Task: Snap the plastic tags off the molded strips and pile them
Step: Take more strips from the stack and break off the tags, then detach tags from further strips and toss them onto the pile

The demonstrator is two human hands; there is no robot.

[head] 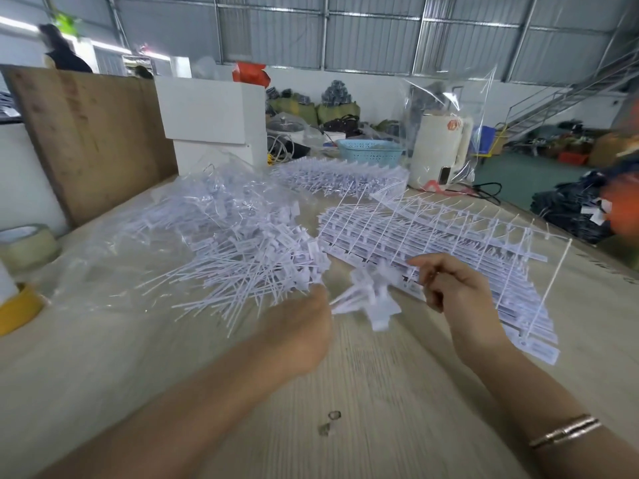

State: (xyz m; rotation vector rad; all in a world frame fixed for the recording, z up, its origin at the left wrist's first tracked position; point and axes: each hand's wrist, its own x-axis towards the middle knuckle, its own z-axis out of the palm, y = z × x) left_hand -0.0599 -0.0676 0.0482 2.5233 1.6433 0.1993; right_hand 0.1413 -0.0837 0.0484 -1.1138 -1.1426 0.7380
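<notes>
A small bunch of white plastic tags (pixel 371 299) is sitting between the two hands, blurred, just above the wooden table (pixel 380 392). The left hand (pixel 304 335) is lying beside it with the back turned to the camera; its fingers are hidden, so I cannot tell how far they are open or whether they are touching the bunch. The right hand (pixel 460 292) is hovering over the near edge of the stacked molded strips (pixel 432 243), its fingers curling loosely, and it seems to be pinching a thin white stem, though the blur is making this uncertain. A metal bangle (pixel 565 434) is sitting on the right forearm.

To the left, the pile of loose tags (pixel 249 257) is spreading over a clear plastic sheet (pixel 114 267). A second stack of strips (pixel 339 176) is lying farther back. Two tape rolls, one beige (pixel 27 248) and one yellow (pixel 17 311), are resting at the left edge, the yellow one partly cut off. Behind are standing a white box (pixel 211 112), a blue basket (pixel 370 152) and a white appliance inside a clear bag (pixel 439 150). The room is looking like a warehouse with a metal staircase (pixel 567 98).
</notes>
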